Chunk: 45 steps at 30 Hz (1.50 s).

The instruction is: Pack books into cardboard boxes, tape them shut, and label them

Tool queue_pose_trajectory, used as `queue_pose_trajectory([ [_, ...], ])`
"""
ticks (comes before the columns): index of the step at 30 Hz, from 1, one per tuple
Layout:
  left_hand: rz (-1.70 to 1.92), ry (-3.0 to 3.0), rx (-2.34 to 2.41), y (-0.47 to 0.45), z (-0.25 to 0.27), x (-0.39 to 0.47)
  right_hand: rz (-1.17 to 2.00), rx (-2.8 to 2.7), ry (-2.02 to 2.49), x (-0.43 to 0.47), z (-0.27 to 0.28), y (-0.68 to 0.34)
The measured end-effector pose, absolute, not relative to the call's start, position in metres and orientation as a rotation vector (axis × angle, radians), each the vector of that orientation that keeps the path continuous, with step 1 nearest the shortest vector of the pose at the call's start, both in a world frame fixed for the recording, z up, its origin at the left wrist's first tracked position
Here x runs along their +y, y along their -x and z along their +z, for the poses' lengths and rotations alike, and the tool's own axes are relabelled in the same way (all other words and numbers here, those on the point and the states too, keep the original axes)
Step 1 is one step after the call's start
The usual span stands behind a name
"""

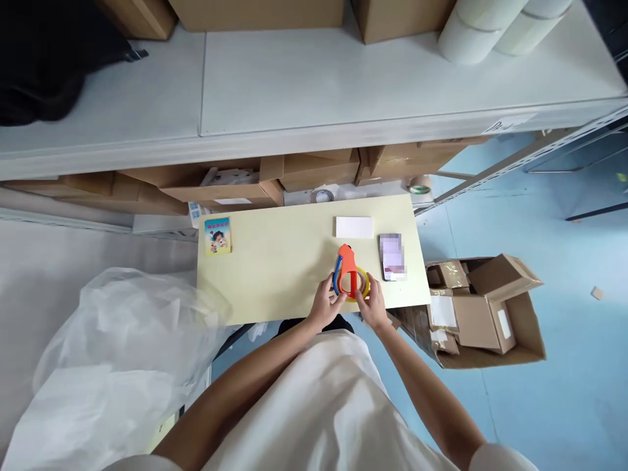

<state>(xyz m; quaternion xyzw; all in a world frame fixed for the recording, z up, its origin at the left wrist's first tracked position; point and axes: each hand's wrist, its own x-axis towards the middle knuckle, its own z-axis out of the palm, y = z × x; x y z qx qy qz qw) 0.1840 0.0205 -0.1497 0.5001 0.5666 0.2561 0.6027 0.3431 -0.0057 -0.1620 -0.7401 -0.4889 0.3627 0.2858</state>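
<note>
A tape dispenser (348, 260), mostly orange-red with blue and yellow parts, is held between my two hands above the front part of a pale yellow table (275, 261). My left hand (325, 304) grips its left side, by the blue part. On the other side, the fingers of my right hand (373, 303) close around the yellow edge. A phone (391, 256) lies on the table to the right of the dispenser. Behind it rests a small white box or card (354, 227). At the table's far left is a small blue and yellow picture booklet or pack (218, 236).
A grey shelf (314, 85) spans the back, with cardboard boxes above and below. White rolls (471, 33) stand at its top right. Tape rolls (322, 195) sit behind the table. An open carton (527, 327) of boxes is on the right floor; clear plastic sheeting (122, 340) lies left.
</note>
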Motion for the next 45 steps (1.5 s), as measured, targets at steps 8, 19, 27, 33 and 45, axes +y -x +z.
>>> queue_pose_trajectory([
  [8,0.451,-1.21,1.244,-0.194,-0.187,0.03,0.959,-1.436,2.007,-0.002,-0.189,-0.373],
  [19,0.125,-1.294,1.31,-0.181,-0.181,0.035,0.968,-1.49,2.173,-0.008,-0.19,-0.37],
  [27,0.024,-1.363,1.411,-0.098,-0.138,0.017,0.369,-1.721,1.982,-0.007,-0.146,-0.361],
  [33,0.055,-1.473,1.603,-0.049,-0.117,-0.015,0.475,-1.929,1.691,0.01,-0.137,-0.326],
  [45,0.345,-1.336,1.92,-0.006,-0.073,-0.081,0.985,-2.501,1.145,0.052,-0.14,-0.234],
])
